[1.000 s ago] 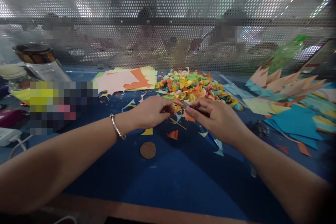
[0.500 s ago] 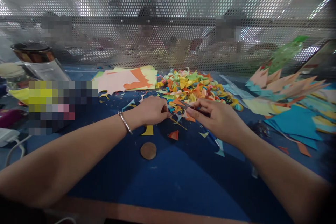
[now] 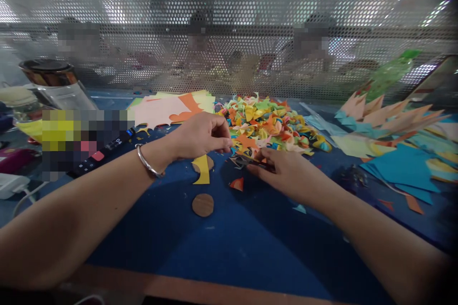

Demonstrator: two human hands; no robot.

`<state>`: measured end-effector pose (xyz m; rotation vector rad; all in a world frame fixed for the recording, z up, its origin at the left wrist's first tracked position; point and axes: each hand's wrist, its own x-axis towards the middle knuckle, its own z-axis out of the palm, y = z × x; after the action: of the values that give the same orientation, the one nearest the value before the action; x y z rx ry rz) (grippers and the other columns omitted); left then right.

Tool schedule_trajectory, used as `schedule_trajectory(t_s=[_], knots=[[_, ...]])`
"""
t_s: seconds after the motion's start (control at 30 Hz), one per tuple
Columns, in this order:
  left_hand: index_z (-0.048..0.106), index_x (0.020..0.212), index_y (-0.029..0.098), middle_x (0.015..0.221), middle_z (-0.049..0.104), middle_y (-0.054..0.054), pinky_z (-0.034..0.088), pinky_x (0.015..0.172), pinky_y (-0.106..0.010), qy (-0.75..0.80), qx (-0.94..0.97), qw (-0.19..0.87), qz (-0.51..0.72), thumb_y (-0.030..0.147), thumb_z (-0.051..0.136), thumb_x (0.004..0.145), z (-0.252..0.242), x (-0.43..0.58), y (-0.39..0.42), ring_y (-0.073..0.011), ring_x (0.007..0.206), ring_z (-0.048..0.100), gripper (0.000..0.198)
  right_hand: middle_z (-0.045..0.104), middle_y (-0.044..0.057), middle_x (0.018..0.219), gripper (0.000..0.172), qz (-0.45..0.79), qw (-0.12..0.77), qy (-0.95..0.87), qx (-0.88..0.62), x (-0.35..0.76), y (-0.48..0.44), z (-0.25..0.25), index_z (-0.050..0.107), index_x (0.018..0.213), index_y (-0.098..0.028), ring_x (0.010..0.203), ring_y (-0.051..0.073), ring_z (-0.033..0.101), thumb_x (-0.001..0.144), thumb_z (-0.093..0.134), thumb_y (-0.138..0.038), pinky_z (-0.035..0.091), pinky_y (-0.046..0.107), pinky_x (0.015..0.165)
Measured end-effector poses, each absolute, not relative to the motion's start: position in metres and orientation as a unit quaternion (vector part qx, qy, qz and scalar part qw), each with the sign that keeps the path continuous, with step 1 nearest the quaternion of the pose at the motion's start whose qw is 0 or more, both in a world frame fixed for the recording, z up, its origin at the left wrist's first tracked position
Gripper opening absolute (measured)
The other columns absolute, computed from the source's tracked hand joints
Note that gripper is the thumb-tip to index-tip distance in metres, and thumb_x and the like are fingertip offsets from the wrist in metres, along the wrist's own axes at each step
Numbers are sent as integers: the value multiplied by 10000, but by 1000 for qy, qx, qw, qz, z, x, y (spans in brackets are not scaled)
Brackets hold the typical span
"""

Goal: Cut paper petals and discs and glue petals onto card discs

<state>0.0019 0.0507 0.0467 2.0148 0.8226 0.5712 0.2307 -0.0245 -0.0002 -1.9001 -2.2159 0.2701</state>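
My left hand [image 3: 203, 137], with a bracelet at its wrist, is raised over the table, thumb and forefinger pinched together. Whatever sits in that pinch is too small to make out. My right hand [image 3: 286, 170] is closed around a slim dark tool [image 3: 265, 165], whose pointed grey end lies among paper scraps; its kind is unclear. Just beyond both hands rises a heap of curled coloured paper pieces [image 3: 265, 116]. Below my left hand, a yellow paper scrap [image 3: 203, 171] partly covers one round brown disc [image 3: 210, 164]. A second brown disc [image 3: 202, 205] lies nearer me.
Coloured paper sheets [image 3: 161, 109] are stacked at back left, near a lidded clear jar [image 3: 64, 93]. Blue paper [image 3: 400, 167] and folded pointed paper pieces [image 3: 379, 114] occupy the right. A perforated metal screen [image 3: 229, 5] stands behind, with people beyond it.
My left hand has risen and shifted left, uncovering the disc beside the yellow scrap. My right hand has moved slightly down and left with the dark tool.
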Motion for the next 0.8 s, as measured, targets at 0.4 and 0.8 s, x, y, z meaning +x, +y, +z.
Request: schedule_trajectory(t_s=[0.4,0.8], knots=[[529,919,179,718,655,18,515,676,-255,322,795,469,210,159,655,765,37,3,57,-122,677,685,200,737,48,729,295,-16,32,-741,-671,221,-45,8,666,1094,-230,642,263,688,955,517,-443,293,306,534],[508,971,183,748,631,4,475,630,-258,321,825,451,113,171,598,765,43,2,54,-144,682,653,225,777,40,803,260,-134,229,-852,-452,219,-57,7,698,1090,-194,544,173,683,1016,489,-329,454,290,518]])
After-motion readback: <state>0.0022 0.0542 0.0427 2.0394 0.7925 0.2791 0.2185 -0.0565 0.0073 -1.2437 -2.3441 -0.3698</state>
